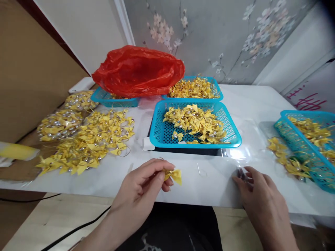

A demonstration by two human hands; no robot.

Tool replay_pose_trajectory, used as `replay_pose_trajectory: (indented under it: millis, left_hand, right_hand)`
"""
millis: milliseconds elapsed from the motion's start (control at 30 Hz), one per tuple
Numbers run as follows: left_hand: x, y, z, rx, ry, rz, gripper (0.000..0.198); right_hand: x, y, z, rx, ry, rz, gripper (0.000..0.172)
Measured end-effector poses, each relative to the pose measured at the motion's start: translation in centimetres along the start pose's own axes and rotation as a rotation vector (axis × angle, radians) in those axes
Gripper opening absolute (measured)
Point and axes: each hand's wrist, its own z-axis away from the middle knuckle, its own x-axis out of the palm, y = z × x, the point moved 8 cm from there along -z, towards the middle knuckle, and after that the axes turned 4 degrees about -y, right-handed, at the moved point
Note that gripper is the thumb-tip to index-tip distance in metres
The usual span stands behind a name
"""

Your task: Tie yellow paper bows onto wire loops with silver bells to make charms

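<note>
Left hand (141, 190) pinches yellow bow (175, 175) at its centre, wings free; right hand (258, 191), fingers (239, 178) loosely spread, apparently steadies clear film (222, 167).

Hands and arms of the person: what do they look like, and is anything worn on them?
Both the left hand and the right hand are bare: no gloves, rings or bracelets show. The forearms are uncovered too, with no sleeves or watch in view.
</note>
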Motion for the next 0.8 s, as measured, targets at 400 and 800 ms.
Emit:
replay_pose_trajectory:
  millis: [400, 800]
  left_hand:
    - [0.9, 1.7, 1.1, -0.043, -0.061, -0.134, 0.024]
    - [0.2, 2.5, 1.7, 0.144, 0.010, -0.373, 0.022]
  right_hand:
    - [-3.1, -10.7, 3.5, -0.432, -0.277, -0.915, 0.026]
    - [-3.3, -15.0, 3.6, -0.468, -0.651, -1.008, 0.024]
